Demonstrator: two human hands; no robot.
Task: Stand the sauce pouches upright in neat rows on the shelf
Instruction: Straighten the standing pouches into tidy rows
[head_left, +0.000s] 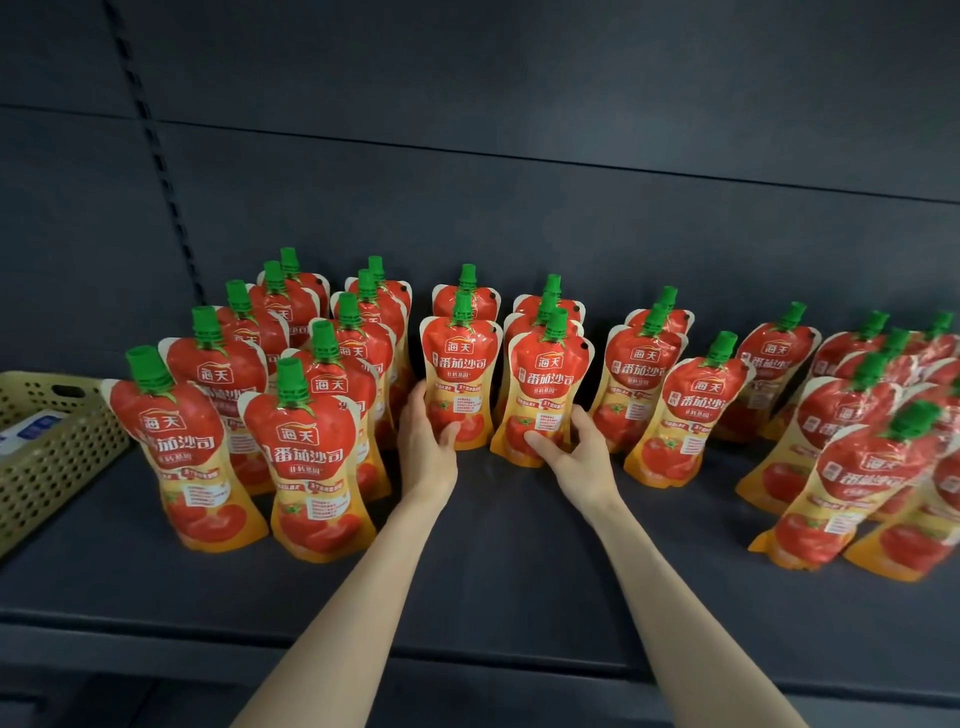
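Shelf (493, 571): pouches (306, 452) stood upright in rows
Left hand (428, 439): gripped left pouch (460, 374) low down
Right hand (576, 449): gripped right pouch (545, 395) too

Two bare arms reach forward from the lower edge, the left forearm (363, 571) and right forearm (675, 597) slanting toward each other. The left grip (428, 441) holds the lower part of a red-and-yellow plastic sauce pouch with a green cap (460, 374), thumb on its front. The right grip (576, 447) holds the neighbouring pouch (545, 384) low down, thumb across the front, fingers curled round its right edge.
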